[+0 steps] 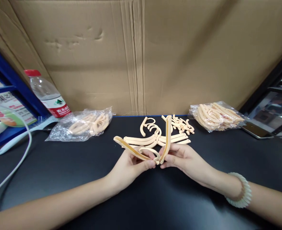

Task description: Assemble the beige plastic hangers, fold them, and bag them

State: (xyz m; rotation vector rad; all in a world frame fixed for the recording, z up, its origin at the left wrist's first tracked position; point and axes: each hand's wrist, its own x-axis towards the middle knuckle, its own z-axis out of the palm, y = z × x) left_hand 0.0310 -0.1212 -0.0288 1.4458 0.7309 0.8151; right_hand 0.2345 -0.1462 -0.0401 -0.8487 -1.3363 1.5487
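Note:
Just above the table's middle, my left hand [137, 161] is closed, its thumb and fingers pinching a long beige hanger arm [128, 147] that slants up to the left. My right hand [182, 161] grips a second hanger arm [167, 137], which stands nearly upright. Their lower ends meet between my fingertips, beside a thin curved hanger hook [150, 150]. Whether these three are joined is hidden by my fingers. Behind them lie several more hanger arms [176, 139], some curved hooks [151, 121] and a pile of small beige pieces [182, 124].
Bags of beige parts lie at the left [90, 123] and right [216, 115]. A red-capped bottle [48, 95], white cable [27, 150] and pale-handled tool [23, 137] are left; a phone [257, 130] is right. A cardboard wall [95, 57] stands behind the black table [141, 204].

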